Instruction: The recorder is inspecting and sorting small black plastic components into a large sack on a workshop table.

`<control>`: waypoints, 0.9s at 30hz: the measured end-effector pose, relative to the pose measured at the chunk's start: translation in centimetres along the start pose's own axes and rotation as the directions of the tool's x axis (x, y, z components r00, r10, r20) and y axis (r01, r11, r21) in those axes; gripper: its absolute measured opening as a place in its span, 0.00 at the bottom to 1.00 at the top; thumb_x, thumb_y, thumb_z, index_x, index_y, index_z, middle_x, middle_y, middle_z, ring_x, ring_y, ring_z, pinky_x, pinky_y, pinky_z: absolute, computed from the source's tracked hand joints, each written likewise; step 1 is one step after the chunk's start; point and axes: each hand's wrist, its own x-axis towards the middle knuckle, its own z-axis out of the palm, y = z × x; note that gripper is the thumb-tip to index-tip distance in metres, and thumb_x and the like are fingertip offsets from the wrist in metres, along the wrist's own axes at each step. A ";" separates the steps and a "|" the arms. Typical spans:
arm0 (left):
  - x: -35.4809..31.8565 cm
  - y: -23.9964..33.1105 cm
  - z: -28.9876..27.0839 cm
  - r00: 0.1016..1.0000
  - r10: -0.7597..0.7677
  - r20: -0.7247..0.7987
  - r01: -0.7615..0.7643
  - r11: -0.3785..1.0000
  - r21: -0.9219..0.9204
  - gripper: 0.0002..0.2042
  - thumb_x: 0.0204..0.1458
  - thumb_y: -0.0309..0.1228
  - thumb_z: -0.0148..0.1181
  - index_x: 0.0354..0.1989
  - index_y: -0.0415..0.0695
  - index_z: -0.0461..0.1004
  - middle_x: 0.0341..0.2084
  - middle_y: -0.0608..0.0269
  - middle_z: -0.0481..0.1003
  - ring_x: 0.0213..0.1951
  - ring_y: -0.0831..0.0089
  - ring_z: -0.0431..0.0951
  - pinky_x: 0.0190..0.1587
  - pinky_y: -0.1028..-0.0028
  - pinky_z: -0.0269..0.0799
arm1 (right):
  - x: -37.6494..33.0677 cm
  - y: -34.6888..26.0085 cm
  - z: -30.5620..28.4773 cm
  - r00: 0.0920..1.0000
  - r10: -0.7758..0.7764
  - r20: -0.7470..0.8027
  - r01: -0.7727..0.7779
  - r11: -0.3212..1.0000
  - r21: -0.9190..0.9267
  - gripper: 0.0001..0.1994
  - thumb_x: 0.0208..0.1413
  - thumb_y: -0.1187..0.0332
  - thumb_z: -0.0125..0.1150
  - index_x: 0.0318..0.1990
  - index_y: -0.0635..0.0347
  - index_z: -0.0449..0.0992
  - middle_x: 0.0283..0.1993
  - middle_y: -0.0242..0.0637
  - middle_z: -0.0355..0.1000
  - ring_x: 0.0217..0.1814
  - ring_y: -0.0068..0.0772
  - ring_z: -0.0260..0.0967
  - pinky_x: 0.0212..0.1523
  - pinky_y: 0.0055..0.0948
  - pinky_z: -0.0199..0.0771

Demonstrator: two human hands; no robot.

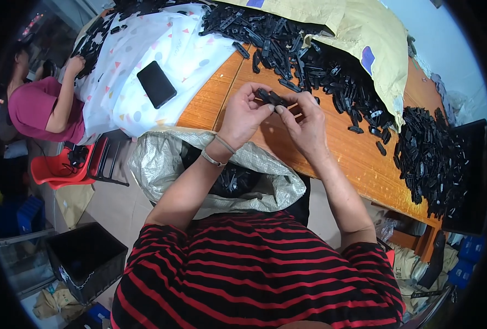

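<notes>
Between my two hands, above the table's near edge, is a small elongated black plastic part. My left hand pinches it from the left with thumb and fingers. From the right, the thumb and fingertips of my right hand close on the same part; whether it is one piece or two pressed together I cannot tell. Beyond my hands, a heap of similar black plastic parts spills over the orange-brown wooden table. Under my forearms an open woven sack holds more black pieces.
A black tablet lies on a patterned white sheet. Brown paper covers part of the heap; another pile of black parts stands right. At left are a co-worker, a red chair and a black crate.
</notes>
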 end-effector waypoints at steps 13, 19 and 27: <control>-2.2 1.3 1.0 0.994 0.113 -0.007 -0.113 0.994 0.000 0.21 0.51 0.16 0.57 0.54 0.37 0.64 0.40 0.61 0.73 0.42 0.78 0.75 0.47 0.79 0.72 | -0.1 -1.0 0.3 0.993 -0.120 0.010 0.120 0.985 -0.123 0.10 0.47 0.76 0.67 0.38 0.64 0.77 0.31 0.37 0.68 0.26 0.25 0.71 0.26 0.20 0.70; -3.4 2.5 1.0 0.954 0.299 -0.026 -0.284 0.928 0.243 0.16 0.52 0.17 0.57 0.50 0.36 0.69 0.38 0.60 0.75 0.43 0.77 0.76 0.47 0.77 0.72 | 0.0 -2.8 0.3 0.998 -0.016 0.064 0.012 0.998 0.067 0.15 0.46 0.77 0.68 0.42 0.65 0.72 0.36 0.35 0.72 0.29 0.22 0.72 0.29 0.19 0.72; -4.4 3.6 1.0 0.949 0.316 0.024 -0.312 0.918 0.243 0.13 0.55 0.17 0.55 0.48 0.35 0.69 0.39 0.62 0.75 0.42 0.78 0.75 0.47 0.79 0.71 | -0.7 -1.2 1.9 0.994 0.025 0.103 -0.046 0.979 0.200 0.13 0.50 0.74 0.68 0.41 0.64 0.71 0.33 0.30 0.73 0.30 0.15 0.68 0.31 0.18 0.70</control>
